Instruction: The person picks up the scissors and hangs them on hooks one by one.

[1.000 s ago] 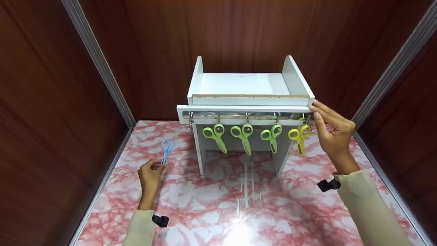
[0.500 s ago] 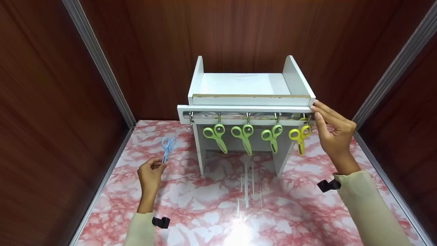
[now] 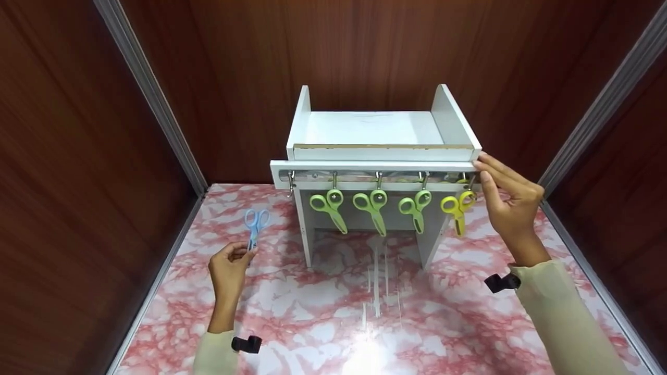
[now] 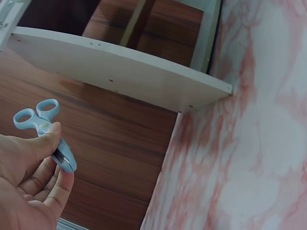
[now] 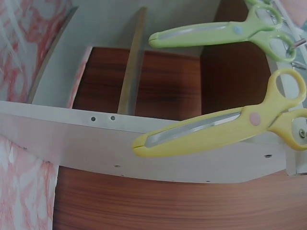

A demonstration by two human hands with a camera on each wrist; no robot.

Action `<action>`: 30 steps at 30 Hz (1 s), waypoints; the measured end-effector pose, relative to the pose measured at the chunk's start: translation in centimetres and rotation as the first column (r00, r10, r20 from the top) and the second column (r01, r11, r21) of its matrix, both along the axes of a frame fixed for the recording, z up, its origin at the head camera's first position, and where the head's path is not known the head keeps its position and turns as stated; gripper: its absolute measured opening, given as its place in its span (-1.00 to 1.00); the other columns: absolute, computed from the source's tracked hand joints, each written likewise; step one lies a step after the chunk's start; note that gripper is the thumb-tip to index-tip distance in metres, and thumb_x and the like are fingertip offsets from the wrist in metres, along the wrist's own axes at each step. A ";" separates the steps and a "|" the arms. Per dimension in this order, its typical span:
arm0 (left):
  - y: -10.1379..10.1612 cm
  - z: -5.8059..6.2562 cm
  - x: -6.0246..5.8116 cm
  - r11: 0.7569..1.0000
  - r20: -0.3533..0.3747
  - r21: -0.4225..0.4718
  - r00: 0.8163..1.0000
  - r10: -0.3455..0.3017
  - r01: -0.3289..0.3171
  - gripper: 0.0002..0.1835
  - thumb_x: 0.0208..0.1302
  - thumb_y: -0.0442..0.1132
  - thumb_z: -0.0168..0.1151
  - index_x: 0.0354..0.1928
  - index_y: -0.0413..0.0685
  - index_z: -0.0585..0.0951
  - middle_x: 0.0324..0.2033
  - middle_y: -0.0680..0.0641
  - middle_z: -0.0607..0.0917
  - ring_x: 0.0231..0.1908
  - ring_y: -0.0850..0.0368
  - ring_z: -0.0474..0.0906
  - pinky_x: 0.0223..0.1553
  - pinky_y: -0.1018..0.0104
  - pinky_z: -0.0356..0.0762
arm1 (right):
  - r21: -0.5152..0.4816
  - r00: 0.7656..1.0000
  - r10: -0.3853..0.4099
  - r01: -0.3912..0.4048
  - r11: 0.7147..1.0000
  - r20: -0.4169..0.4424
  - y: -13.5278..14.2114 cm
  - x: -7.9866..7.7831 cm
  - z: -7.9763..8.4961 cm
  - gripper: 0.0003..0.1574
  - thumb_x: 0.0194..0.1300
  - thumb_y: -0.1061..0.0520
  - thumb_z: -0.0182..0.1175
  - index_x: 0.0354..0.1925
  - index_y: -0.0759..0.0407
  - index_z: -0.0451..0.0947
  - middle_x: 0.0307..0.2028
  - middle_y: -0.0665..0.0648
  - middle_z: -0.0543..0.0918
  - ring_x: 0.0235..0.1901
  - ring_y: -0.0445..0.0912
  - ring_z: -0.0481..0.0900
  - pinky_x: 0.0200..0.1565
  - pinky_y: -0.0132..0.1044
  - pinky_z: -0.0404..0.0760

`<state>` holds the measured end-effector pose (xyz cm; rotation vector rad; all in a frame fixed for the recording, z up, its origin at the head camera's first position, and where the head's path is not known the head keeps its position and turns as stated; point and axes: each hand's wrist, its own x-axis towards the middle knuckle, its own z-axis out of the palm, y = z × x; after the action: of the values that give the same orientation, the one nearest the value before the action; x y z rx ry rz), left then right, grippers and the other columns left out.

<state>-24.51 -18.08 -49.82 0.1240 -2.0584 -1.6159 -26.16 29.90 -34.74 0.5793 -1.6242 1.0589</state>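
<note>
Between thumb and fingers, my left hand pinches blue scissors by the blade end, handle loops pointing up and away. The left wrist view shows the same scissors off the table, beside the rack's side panel. My right hand holds the right end of the hook rail on a white shelf rack. From the rail's hooks hang green scissors, two more green pairs, and yellow scissors nearest my right hand. The leftmost hook carries nothing.
The rack stands on a pink-and-white marbled table. Brown wood-look walls with grey metal corner strips enclose the back and sides. Whitish streaks mark the tabletop in front of the rack.
The blue scissors have tilted up slightly in my left hand, their loops now spread flatter to view. The left forearm has drawn back a little. My right hand keeps its place.
</note>
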 end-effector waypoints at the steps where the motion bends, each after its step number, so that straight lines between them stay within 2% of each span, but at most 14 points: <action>1: 0.2 0.6 0.4 1.000 0.000 0.006 1.000 -0.004 0.004 -0.84 0.16 -0.51 0.44 -0.20 -0.41 0.73 -0.37 -0.34 0.71 -0.36 -0.13 0.68 -0.42 0.51 0.65 | 0.001 1.000 0.000 0.000 1.000 0.000 0.0 0.0 0.0 -0.78 0.23 0.49 0.27 -0.17 0.40 0.77 -0.06 0.37 0.74 0.00 0.20 0.72 0.12 -0.30 0.65; 5: 0.7 2.4 1.6 1.000 0.008 0.017 1.000 -0.023 0.023 -0.83 0.18 -0.50 0.44 -0.19 -0.44 0.72 -0.36 -0.33 0.72 -0.35 -0.01 0.69 -0.37 0.50 0.66 | 0.000 1.000 0.002 -0.002 1.000 -0.004 -0.1 0.0 0.0 -0.79 0.23 0.48 0.27 -0.18 0.41 0.77 -0.07 0.38 0.74 0.00 0.20 0.72 0.13 -0.29 0.65; 10: 0.9 3.5 2.2 0.999 0.033 0.017 0.999 -0.033 0.033 -0.81 0.20 -0.46 0.45 -0.17 -0.43 0.71 -0.33 -0.31 0.72 -0.31 0.05 0.68 -0.28 0.50 0.66 | -0.009 1.000 0.007 -0.008 1.000 -0.015 -0.1 0.0 0.0 -0.80 0.22 0.48 0.27 -0.20 0.41 0.77 -0.09 0.39 0.74 -0.02 0.20 0.72 0.12 -0.29 0.66; 22: 1.1 4.3 2.5 0.995 0.035 0.080 0.998 -0.055 0.052 -0.79 0.21 -0.44 0.45 -0.14 -0.41 0.71 -0.31 -0.30 0.73 -0.30 0.10 0.68 -0.20 0.49 0.66 | -0.005 1.000 0.006 -0.006 1.000 -0.030 0.0 -0.3 -0.1 -0.81 0.22 0.47 0.29 -0.21 0.40 0.78 -0.09 0.38 0.75 -0.03 0.22 0.72 0.12 -0.28 0.66; 30: 1.4 5.0 2.9 0.993 0.008 0.094 0.997 -0.074 0.073 -0.81 0.22 -0.43 0.44 -0.14 -0.39 0.72 -0.35 -0.27 0.73 -0.36 0.10 0.66 -0.29 0.43 0.65 | -0.003 1.000 0.005 -0.005 1.000 -0.030 0.2 -0.4 -0.2 -0.81 0.23 0.46 0.28 -0.20 0.40 0.78 -0.09 0.38 0.74 -0.02 0.22 0.72 0.12 -0.28 0.66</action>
<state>-21.57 -16.70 -44.80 0.0913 -2.0171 -1.7606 -26.55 30.07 -34.98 0.5951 -1.5956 1.0518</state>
